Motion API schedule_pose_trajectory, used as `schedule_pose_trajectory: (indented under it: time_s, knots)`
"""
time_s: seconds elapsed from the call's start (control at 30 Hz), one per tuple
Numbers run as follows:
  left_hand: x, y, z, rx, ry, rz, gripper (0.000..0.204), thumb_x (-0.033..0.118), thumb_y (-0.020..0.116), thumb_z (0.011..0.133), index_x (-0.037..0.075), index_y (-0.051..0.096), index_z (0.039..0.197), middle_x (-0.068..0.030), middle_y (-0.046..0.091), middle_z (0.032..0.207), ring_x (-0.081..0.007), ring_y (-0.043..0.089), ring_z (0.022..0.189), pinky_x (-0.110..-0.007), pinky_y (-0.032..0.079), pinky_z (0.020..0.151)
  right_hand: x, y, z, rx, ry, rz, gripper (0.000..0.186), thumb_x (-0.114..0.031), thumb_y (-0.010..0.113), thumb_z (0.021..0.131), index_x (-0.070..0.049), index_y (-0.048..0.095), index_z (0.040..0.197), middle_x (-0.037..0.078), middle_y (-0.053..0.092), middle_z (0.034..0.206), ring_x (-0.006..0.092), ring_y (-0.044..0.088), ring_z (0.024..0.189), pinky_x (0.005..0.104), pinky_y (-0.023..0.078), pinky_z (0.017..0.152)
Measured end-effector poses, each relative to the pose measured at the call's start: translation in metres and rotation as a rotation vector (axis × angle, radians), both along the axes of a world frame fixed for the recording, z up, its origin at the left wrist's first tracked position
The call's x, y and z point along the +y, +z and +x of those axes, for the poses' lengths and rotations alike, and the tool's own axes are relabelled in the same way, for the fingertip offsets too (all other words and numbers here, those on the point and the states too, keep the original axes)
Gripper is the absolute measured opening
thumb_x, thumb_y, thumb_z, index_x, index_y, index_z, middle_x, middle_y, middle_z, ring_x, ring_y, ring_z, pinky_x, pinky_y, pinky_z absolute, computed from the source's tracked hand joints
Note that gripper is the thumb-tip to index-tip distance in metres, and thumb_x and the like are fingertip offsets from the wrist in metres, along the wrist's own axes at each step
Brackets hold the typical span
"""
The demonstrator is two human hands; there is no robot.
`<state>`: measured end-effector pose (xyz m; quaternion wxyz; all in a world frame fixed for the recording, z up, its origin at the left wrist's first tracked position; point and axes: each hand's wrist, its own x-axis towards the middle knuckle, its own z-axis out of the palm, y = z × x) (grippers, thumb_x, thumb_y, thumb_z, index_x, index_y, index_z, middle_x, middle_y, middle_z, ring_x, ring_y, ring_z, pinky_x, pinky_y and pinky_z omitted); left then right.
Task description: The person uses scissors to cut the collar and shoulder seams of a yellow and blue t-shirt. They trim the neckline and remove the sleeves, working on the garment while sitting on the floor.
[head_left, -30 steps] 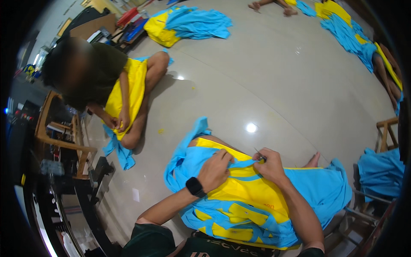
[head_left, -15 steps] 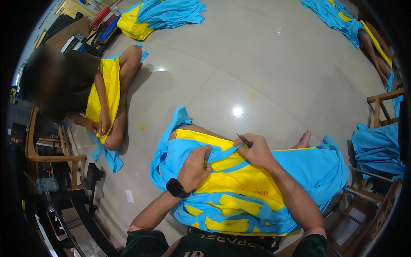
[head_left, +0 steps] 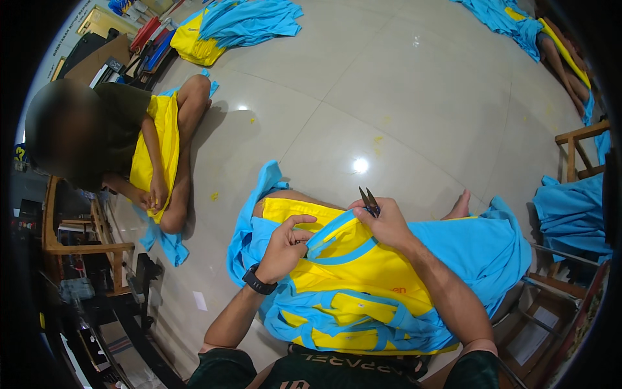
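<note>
Across my lap lies a yellow and light-blue shirt [head_left: 363, 266], its blue-trimmed neckline [head_left: 334, 232] lifted between my hands. My left hand [head_left: 288, 246], with a black watch on its wrist, pinches the trim at its left end. In my right hand [head_left: 383, 223] are small thread snips [head_left: 369, 202], dark, with the two blades apart and pointing up and away from me. The fingers of that same hand also touch the upper right end of the trim. More bunched yellow and blue cloth [head_left: 346, 318] rests close to my body.
At the left, another person [head_left: 116, 129] sits on the floor with yellow cloth [head_left: 159, 149]. Piles of blue and yellow garments [head_left: 249, 23] lie far off, and blue cloth [head_left: 573, 214] hangs at the right beside a wooden chair [head_left: 573, 149]. Yellow scraps [head_left: 214, 196] dot the tiled floor.
The neckline has been raised and stretched out between my hands, showing its blue band. My right hand has turned, so the snips now point upward with blades apart. My left hand's index finger has lifted.
</note>
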<state>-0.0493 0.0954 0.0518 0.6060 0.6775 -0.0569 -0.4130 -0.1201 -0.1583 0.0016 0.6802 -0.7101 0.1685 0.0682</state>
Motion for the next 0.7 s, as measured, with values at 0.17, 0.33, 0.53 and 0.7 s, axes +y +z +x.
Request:
schedule_pose_trajectory:
  time_s: [0.17,0.33,0.53,0.7]
  knots:
    - [0.001,0.001,0.0,0.008,-0.018,0.005,0.06,-0.023,0.052,0.077,-0.003,0.054,0.133,-0.0123,0.077,0.106,-0.0137,0.072,0.094,-0.024,0.053,0.078,0.001,-0.002,0.002,-0.041,-0.014,0.022,0.021,-0.016,0.066,0.1,0.001,0.075,0.109,0.007,0.071,0.085,0.0151,0.062,0.081,0.0338,0.051,0.077]
    - [0.002,0.002,-0.001,0.021,-0.036,-0.047,0.059,-0.024,0.055,0.076,-0.002,0.055,0.131,-0.0126,0.077,0.108,-0.0137,0.072,0.095,-0.024,0.054,0.079,0.0,0.001,0.002,-0.007,-0.038,0.002,0.021,-0.014,0.065,0.101,0.002,0.075,0.109,0.009,0.072,0.087,0.0157,0.063,0.082,0.0341,0.051,0.078]
    - [-0.003,0.005,0.002,0.137,0.06,-0.152,0.059,-0.022,0.057,0.076,-0.002,0.056,0.131,-0.0106,0.075,0.109,-0.0142,0.072,0.093,-0.024,0.055,0.08,-0.019,0.014,0.002,0.039,0.228,-0.082,0.031,-0.021,0.077,0.09,0.001,0.075,0.111,0.014,0.075,0.092,0.0251,0.07,0.087,0.0403,0.053,0.08]
    - [-0.005,0.018,-0.005,-0.296,-0.024,0.038,0.05,-0.015,0.062,0.076,0.001,0.066,0.123,-0.006,0.07,0.095,-0.0116,0.066,0.087,-0.023,0.051,0.077,-0.05,0.028,-0.005,0.162,0.283,-0.665,0.035,-0.018,0.081,0.078,0.0,0.074,0.107,0.02,0.075,0.103,0.038,0.07,0.099,0.0438,0.055,0.088]
